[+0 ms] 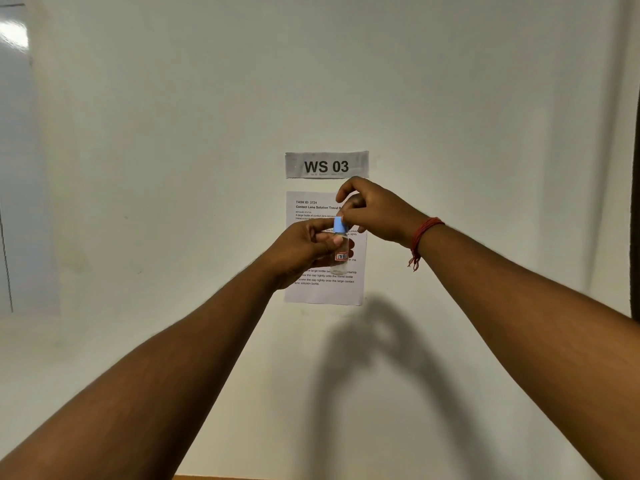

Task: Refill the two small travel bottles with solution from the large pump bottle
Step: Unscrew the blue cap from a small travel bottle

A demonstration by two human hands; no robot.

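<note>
A small clear travel bottle [340, 258] with a red-bordered label is held up in front of the wall at arm's length. My left hand [304, 247] grips its body, fingers curled round it. My right hand [372, 211] pinches the bottle's light blue cap [339, 225] from above with thumb and fingertips. The bottle looks upright and see-through; I cannot tell how much liquid is in it. The large pump bottle and the other travel bottle are out of view.
Behind the hands, a printed task sheet [323, 292] and a "WS 03" sign [326, 165] are stuck to a pale wall [173, 168]. A red thread band [420, 237] circles my right wrist. A thin strip of wooden edge [214, 477] shows at the bottom.
</note>
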